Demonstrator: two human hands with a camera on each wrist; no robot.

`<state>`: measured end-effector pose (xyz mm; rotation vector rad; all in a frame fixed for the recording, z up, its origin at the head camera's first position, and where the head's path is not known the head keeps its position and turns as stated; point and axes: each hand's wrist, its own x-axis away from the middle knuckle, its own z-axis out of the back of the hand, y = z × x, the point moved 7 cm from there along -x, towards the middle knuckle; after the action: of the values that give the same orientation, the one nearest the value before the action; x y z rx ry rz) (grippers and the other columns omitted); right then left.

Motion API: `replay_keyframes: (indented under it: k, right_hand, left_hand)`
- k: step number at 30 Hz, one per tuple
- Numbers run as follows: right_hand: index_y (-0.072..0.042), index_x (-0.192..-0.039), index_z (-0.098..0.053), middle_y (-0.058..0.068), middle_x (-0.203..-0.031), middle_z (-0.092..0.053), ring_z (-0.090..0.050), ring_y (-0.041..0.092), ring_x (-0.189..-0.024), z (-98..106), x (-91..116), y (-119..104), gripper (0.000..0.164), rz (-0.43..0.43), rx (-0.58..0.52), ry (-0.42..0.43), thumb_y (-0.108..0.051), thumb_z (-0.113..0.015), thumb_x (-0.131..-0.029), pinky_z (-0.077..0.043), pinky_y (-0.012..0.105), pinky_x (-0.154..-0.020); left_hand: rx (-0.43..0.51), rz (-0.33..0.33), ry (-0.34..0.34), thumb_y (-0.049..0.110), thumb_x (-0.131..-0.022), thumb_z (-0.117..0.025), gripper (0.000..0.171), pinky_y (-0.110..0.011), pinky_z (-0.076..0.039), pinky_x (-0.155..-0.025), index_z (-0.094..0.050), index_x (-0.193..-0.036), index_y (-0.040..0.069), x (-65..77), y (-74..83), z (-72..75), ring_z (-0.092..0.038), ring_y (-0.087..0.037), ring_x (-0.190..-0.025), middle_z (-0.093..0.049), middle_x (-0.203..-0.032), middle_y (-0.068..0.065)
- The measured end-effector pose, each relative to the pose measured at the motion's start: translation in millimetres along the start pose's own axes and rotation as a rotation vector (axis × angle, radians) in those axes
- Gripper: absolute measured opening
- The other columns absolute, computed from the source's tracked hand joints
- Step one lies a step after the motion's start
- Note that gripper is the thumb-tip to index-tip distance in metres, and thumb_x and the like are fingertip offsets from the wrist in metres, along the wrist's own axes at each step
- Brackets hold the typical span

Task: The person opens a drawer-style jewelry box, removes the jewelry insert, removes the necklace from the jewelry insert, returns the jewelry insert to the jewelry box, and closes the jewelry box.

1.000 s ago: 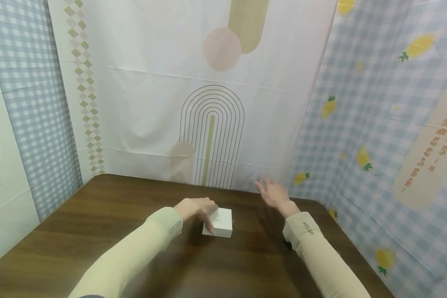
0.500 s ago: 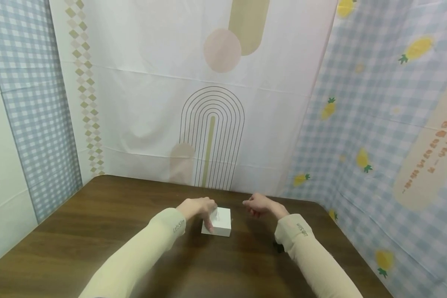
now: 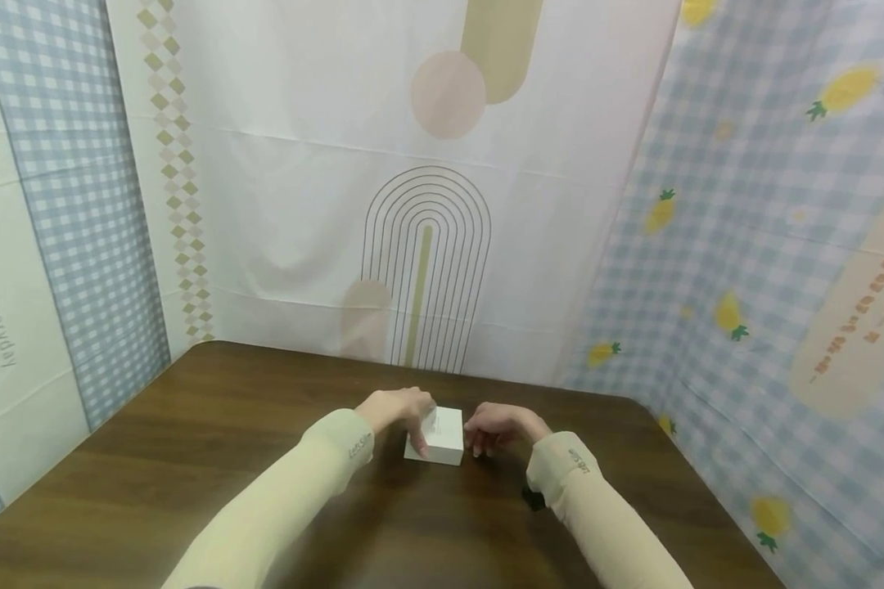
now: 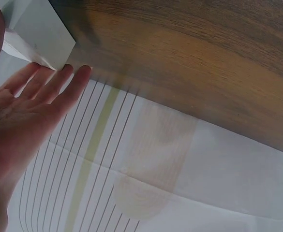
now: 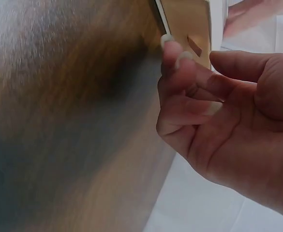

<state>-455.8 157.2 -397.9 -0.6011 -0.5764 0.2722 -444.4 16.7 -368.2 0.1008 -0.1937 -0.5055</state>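
Note:
A small white box (image 3: 448,433) lies on the brown table, with faint print on its top. My left hand (image 3: 401,406) grips it from the left, thumb over the near side and fingers on the far side. In the left wrist view the fingertips (image 4: 64,72) meet the box's lower edge. At the box's right end is my right hand (image 3: 497,425), fingers loosely bent. The right wrist view shows that end as brown cardboard (image 5: 182,21) with a small tab (image 5: 195,46). Thumb and fingers are near the tab, apart from each other; whether they touch it I cannot tell.
The dark brown wooden table (image 3: 265,409) reaches back to a white patterned curtain (image 3: 287,204). A blue checked curtain with pineapples (image 3: 707,245) hangs along the right, and another checked curtain (image 3: 59,164) on the left. A dark object shows under the right cuff (image 3: 534,497).
My right hand has come from the far right, down and leftward, to the box's right end, its fingers bending. The left hand keeps its grip on the box, which stays in place.

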Motion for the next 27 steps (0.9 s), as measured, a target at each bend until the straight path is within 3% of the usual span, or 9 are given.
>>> replay_keyframes:
  k: [7,18,27]
  right_hand:
    - [0.000,-0.077,-0.067,0.001,-0.062,-0.061,-0.047,0.010,-0.050,-6,-8,3,0.024,-0.001,-0.039,-0.012,-0.012,-0.049,-0.087,-0.032,0.021,-0.044]
    - [-0.005,-0.073,-0.062,0.001,-0.061,-0.058,-0.047,0.011,-0.050,-10,-13,7,0.023,0.040,-0.060,0.020,-0.007,-0.046,-0.089,-0.036,0.020,-0.046]
    - [-0.003,-0.074,-0.063,0.001,-0.059,-0.057,-0.047,0.010,-0.048,-7,-13,14,0.023,0.037,-0.007,0.049,-0.005,-0.045,-0.088,-0.035,0.020,-0.043]
  left_hand:
    - [-0.005,0.022,-0.001,0.035,-0.061,-0.091,0.051,-0.025,-0.045,-0.066,-0.063,-0.097,0.011,-0.1,0.2,2.5,-0.050,-0.011,-0.073,-0.055,-0.078,0.004]
    - [-0.008,0.027,-0.020,0.034,-0.062,-0.090,0.053,-0.023,-0.046,-0.068,-0.062,-0.101,0.010,0.4,2.0,0.9,-0.051,-0.011,-0.074,-0.055,-0.079,0.004]
    - [0.002,0.041,-0.028,0.034,-0.059,-0.092,0.055,-0.025,-0.049,-0.072,-0.062,-0.099,0.011,-1.7,0.4,-0.4,-0.055,-0.011,-0.079,-0.059,-0.083,0.003]
